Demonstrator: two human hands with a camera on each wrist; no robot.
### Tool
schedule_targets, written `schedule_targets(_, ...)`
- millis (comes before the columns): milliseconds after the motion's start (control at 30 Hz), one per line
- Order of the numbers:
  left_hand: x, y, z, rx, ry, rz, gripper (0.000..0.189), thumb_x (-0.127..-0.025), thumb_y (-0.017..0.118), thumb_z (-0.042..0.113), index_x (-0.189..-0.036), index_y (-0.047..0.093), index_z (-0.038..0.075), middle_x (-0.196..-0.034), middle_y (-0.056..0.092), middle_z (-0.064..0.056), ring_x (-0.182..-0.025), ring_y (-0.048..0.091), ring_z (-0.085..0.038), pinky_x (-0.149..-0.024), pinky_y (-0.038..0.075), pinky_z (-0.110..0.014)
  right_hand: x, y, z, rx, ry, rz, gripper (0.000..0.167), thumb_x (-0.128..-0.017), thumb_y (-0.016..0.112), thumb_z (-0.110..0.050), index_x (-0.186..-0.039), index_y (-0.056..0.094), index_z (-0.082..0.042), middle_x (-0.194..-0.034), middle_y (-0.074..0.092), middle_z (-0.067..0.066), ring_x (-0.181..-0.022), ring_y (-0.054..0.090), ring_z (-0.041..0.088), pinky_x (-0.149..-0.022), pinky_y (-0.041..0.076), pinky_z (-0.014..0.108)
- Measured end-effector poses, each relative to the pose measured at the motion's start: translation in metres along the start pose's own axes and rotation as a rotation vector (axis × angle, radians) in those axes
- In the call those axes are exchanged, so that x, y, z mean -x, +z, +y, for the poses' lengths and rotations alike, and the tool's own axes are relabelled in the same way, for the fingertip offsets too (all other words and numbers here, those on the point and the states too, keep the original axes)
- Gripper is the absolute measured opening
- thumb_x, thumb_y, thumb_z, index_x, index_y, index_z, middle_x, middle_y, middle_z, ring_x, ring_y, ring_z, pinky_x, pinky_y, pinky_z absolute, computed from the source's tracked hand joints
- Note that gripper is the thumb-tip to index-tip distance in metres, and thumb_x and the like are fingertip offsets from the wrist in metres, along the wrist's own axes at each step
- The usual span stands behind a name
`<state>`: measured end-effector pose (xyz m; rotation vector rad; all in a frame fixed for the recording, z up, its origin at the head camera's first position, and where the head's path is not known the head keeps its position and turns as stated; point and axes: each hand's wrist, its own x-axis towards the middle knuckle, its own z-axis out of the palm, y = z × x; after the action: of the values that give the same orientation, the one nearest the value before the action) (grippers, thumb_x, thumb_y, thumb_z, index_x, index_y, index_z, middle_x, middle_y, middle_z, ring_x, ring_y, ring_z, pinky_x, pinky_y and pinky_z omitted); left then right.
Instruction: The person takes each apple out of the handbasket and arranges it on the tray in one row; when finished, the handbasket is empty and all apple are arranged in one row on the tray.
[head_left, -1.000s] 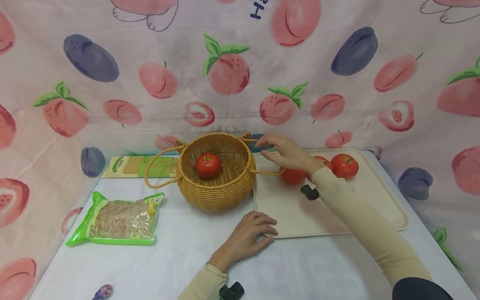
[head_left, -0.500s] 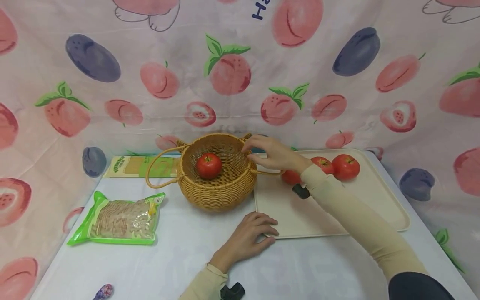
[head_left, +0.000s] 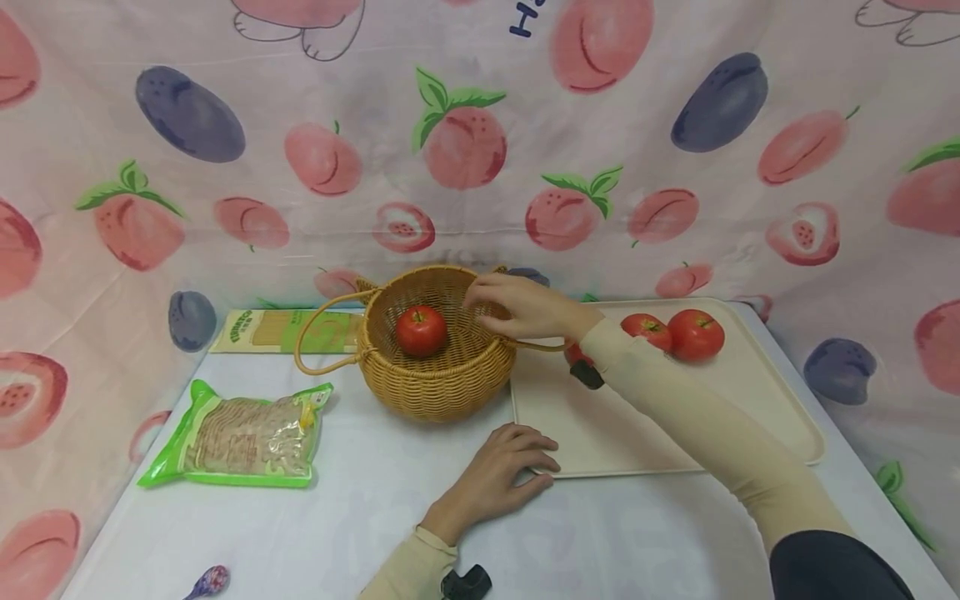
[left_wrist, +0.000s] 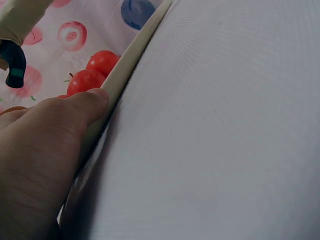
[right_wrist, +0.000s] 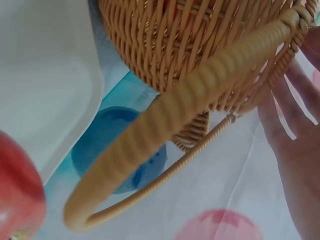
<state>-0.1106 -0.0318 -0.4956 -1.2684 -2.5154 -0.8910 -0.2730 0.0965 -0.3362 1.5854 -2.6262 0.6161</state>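
A wicker basket [head_left: 435, 392] with two loop handles stands at the back middle, a red apple [head_left: 422, 331] inside it. My right hand [head_left: 525, 304] reaches over the basket's right rim, its fingers bent down into the opening with nothing in them. In the right wrist view those fingers [right_wrist: 295, 105] look spread beside the rim, near the basket handle [right_wrist: 170, 115]. My left hand [head_left: 495, 475] rests at the near left corner of the cream tray [head_left: 622, 442]. The left wrist view shows its thumb lying along the tray's edge [left_wrist: 132, 55]. Red apples [head_left: 696, 335] sit on the tray, one partly behind my right wrist.
A green-edged bag of sliced bread [head_left: 240, 437] lies at the left. Behind it is a flat pack of noodles [head_left: 262, 331], partly behind the basket's left handle. A wrapped lollipop [head_left: 210, 581] lies near the front edge. A fruit-print curtain [head_left: 337, 225] hangs behind the table.
My right hand has moved left, from above the basket's right handle to over its opening. The left hand, basket and apples have stayed in place.
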Motion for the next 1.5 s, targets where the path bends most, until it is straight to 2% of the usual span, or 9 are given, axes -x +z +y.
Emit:
schedule_targets(67,0.0,0.0,0.0,0.006,-0.004,-0.002,0.015,-0.092,0.06,0.034,-0.102,0.069,0.029,-0.122,0.061,0.011,-0.119,0.049,-0.009,-0.108,0.036,-0.033,-0.006,0.002,-0.002,0.029,0.006,-0.032,0.022,-0.094,0.054,-0.023,-0.114,0.061,-0.017,-0.118,0.056,-0.002,-0.108,0.055,0.013,-0.092,0.049,0.032)
schedule_targets(367,0.0,0.001,-0.001,0.019,-0.015,-0.011,0.014,-0.091,0.061,0.033,-0.102,0.069,0.029,-0.122,0.061,0.012,-0.12,0.048,-0.008,-0.11,0.034,-0.031,-0.025,0.008,-0.009,0.026,0.007,-0.137,0.023,-0.094,0.055,-0.02,-0.116,0.06,-0.016,-0.118,0.056,0.0,-0.11,0.054,0.016,-0.094,0.048,0.034)
schedule_targets(633,-0.001,0.0,-0.002,0.001,0.007,-0.001,0.014,-0.091,0.061,0.032,-0.102,0.069,0.028,-0.122,0.061,0.01,-0.119,0.049,-0.01,-0.111,0.033,-0.033,-0.042,0.015,-0.011,0.046,0.046,-0.294,0.033,-0.096,0.052,-0.025,-0.128,0.054,-0.015,-0.129,0.051,0.001,-0.122,0.049,0.019,-0.103,0.043,0.039)
schedule_targets(900,0.0,0.002,-0.005,-0.011,0.012,-0.002,0.014,-0.092,0.06,0.034,-0.102,0.069,0.029,-0.123,0.06,0.012,-0.12,0.048,-0.008,-0.11,0.034,-0.032,-0.057,0.021,-0.012,0.045,0.005,-0.31,0.032,-0.095,0.055,-0.021,-0.125,0.055,-0.013,-0.125,0.053,0.005,-0.116,0.053,0.023,-0.1,0.044,0.039)
schedule_targets(1100,0.0,0.002,-0.004,-0.02,0.007,-0.005,0.014,-0.091,0.061,0.034,-0.101,0.069,0.03,-0.123,0.059,0.014,-0.12,0.047,-0.006,-0.111,0.033,-0.03,-0.065,0.029,-0.012,0.077,0.003,-0.299,0.031,-0.094,0.056,-0.019,-0.125,0.056,-0.015,-0.122,0.053,0.003,-0.111,0.053,0.019,-0.098,0.045,0.036)
schedule_targets(1200,-0.001,0.001,-0.004,-0.029,0.019,0.007,0.013,-0.091,0.062,0.033,-0.101,0.069,0.03,-0.122,0.06,0.013,-0.119,0.048,-0.007,-0.11,0.034,-0.031,-0.071,0.034,-0.011,0.104,0.036,-0.337,0.034,-0.094,0.056,-0.021,-0.128,0.053,-0.018,-0.124,0.049,0.003,-0.111,0.051,0.018,-0.098,0.045,0.036)
schedule_targets(1267,-0.001,0.0,-0.004,-0.023,0.021,0.012,0.013,-0.09,0.062,0.032,-0.101,0.07,0.029,-0.122,0.06,0.012,-0.119,0.048,-0.008,-0.109,0.035,-0.031,-0.074,0.038,-0.011,0.117,0.064,-0.369,0.038,-0.094,0.056,-0.023,-0.131,0.05,-0.02,-0.133,0.044,0.004,-0.118,0.048,0.02,-0.101,0.043,0.037)
schedule_targets(1400,-0.001,0.001,-0.004,-0.001,0.011,0.006,0.013,-0.09,0.063,0.032,-0.1,0.07,0.028,-0.122,0.061,0.011,-0.118,0.048,-0.008,-0.109,0.035,-0.031,-0.079,0.047,-0.011,0.129,0.088,-0.408,0.046,-0.094,0.055,-0.024,-0.139,0.041,-0.023,-0.15,0.025,0.008,-0.137,0.032,0.028,-0.109,0.038,0.043)
schedule_targets(1500,0.001,0.001,-0.003,0.006,-0.001,-0.004,0.013,-0.09,0.063,0.032,-0.1,0.07,0.028,-0.122,0.06,0.012,-0.119,0.047,-0.007,-0.109,0.034,-0.03,-0.082,0.051,-0.011,0.123,0.094,-0.429,0.052,-0.094,0.056,-0.024,-0.143,0.036,-0.025,-0.156,0.014,0.009,-0.142,0.023,0.03,-0.111,0.034,0.045)
